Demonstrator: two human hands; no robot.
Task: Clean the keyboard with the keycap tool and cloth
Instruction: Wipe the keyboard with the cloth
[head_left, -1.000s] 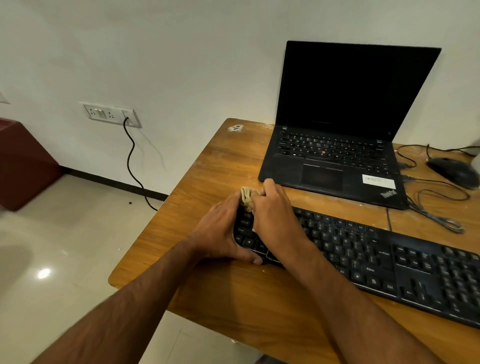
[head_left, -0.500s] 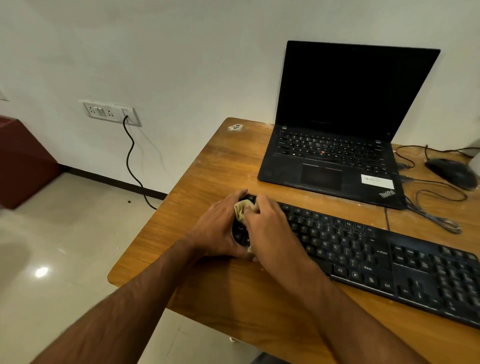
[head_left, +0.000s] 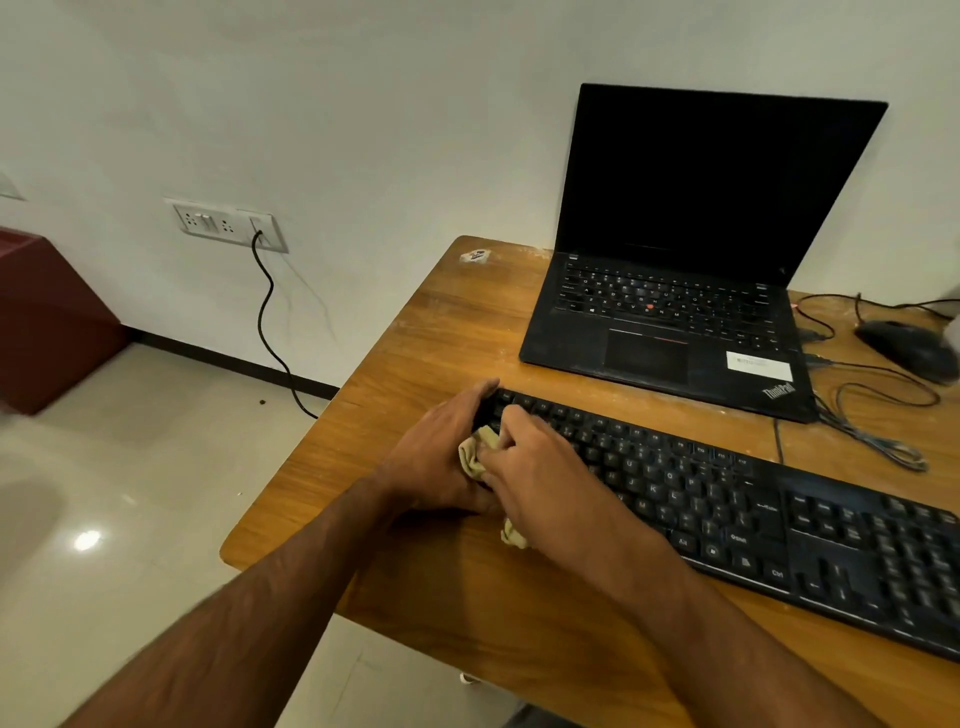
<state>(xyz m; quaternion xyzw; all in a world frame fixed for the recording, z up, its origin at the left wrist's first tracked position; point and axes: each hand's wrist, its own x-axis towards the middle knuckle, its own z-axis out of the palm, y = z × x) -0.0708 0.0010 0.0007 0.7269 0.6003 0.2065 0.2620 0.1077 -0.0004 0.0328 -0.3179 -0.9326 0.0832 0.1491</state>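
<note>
A long black keyboard (head_left: 753, 499) lies slanted across the wooden desk (head_left: 415, 353). My left hand (head_left: 441, 457) grips the keyboard's left end, thumb along its near edge. A crumpled beige cloth (head_left: 475, 454) is bunched in my right hand (head_left: 540, 478), which presses it onto the keys at the left end. A scrap of the cloth pokes out under my right palm. No keycap tool is visible.
An open black laptop (head_left: 670, 322) with a dark screen stands behind the keyboard. A black mouse (head_left: 906, 348) and tangled cables (head_left: 872, 410) lie at the right. The desk's left edge drops to a tiled floor; a wall socket (head_left: 228, 223) has a black cord.
My right hand has drawn the cloth from the keyboard's far left corner toward its near edge. My left hand stays on the keyboard's left end.
</note>
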